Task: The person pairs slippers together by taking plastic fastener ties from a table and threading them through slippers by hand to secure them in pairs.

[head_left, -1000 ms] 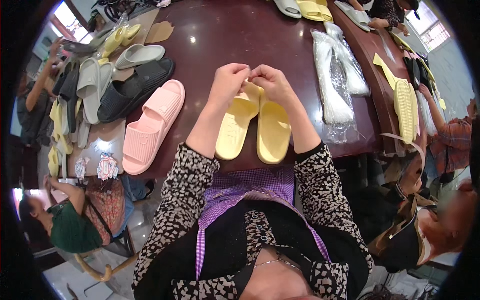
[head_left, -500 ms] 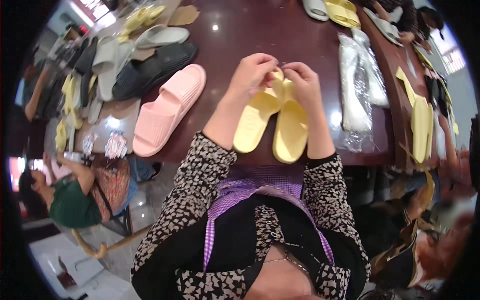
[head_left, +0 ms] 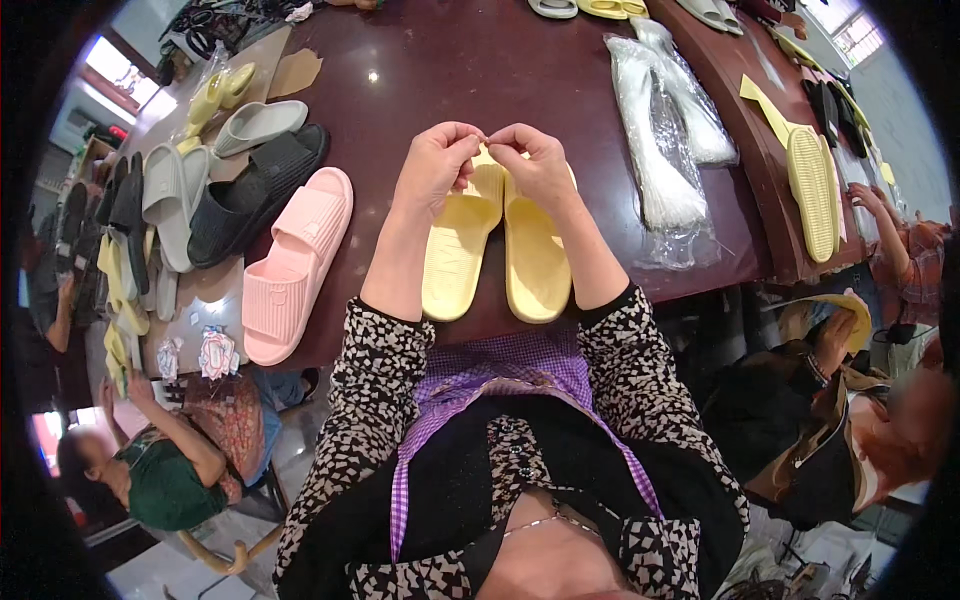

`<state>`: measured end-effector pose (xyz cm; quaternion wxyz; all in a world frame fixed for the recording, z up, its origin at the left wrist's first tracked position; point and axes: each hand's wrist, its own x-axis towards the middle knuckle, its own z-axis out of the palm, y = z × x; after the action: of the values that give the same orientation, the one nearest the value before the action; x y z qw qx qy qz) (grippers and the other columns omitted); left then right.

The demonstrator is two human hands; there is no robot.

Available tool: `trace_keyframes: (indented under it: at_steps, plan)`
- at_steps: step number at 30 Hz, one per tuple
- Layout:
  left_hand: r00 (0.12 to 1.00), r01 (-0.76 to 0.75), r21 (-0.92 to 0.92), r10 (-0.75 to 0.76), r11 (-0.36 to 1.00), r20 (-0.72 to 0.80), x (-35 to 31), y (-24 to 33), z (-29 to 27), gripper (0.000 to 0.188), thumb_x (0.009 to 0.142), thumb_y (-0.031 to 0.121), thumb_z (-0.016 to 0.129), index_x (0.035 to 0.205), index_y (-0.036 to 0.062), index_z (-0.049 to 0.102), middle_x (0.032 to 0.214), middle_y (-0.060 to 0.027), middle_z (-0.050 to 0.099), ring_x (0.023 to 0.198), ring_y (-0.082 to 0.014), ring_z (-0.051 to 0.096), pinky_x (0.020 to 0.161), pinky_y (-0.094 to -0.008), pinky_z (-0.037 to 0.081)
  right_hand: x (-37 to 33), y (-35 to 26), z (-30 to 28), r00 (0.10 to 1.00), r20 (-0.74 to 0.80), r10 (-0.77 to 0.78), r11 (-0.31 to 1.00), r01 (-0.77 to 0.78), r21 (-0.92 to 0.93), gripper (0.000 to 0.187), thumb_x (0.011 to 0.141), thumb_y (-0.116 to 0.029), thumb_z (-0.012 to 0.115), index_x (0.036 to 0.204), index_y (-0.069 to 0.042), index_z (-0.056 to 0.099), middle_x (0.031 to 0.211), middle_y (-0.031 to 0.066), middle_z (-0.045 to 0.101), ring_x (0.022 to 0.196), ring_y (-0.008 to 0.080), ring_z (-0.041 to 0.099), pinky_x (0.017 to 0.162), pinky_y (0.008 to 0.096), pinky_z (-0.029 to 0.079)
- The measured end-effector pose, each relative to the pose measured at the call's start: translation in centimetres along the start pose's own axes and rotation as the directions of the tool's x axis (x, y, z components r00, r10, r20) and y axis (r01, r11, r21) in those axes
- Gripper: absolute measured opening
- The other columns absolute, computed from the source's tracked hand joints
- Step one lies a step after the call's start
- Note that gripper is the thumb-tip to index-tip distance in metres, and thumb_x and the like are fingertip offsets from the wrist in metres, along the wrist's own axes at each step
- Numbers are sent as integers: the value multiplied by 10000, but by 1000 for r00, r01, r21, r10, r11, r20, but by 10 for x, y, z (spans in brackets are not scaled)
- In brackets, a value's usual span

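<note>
A pair of yellow slide slippers lies side by side on the dark red table in front of me: the left slipper (head_left: 453, 262) and the right slipper (head_left: 538, 262). Over their far ends, my left hand (head_left: 437, 165) pinches with thumb and forefinger. My right hand (head_left: 535, 165) makes the same pinch, its fingertips almost meeting the left ones. Whatever is between the fingers is too small to make out. Both hands partly cover the slippers' straps.
To the left lie a pink slipper (head_left: 298, 268), a black slipper (head_left: 255, 195) and grey slippers (head_left: 170, 200). Clear bags of thin white strands (head_left: 665, 190) lie right of my hands. Beyond them a yellow slipper (head_left: 812, 195) rests on a raised ledge. Other people work at both sides.
The view has shifted, so the table's contents sit differently in it. My fingertips have come up from the slippers' straps to just beyond them, still pinched close together. The slippers stay on the table.
</note>
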<state>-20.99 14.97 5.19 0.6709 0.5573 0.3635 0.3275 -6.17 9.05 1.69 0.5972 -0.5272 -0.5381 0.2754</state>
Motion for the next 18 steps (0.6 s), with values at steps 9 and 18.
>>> trace_keyframes:
  at_steps: [9,18]
  plan:
    - [1000,-4,28,5,1000,-17,-1,-1,-3,85,878,116,592,883,55,651,636,50,524,522,-15,453,445,-163,370,-1,0,3,1000,-14,15,999,-15,-33,90,825,-63,649,884,3,664,779,0,647,727,62,557,673,213,463]
    - [1000,-5,64,5,998,-3,4,-7,-8,95,880,118,588,899,59,660,652,52,536,523,-8,444,435,-160,342,-2,2,5,999,-13,36,997,-37,-63,89,819,-67,656,869,6,662,755,-2,642,691,52,549,641,208,460]
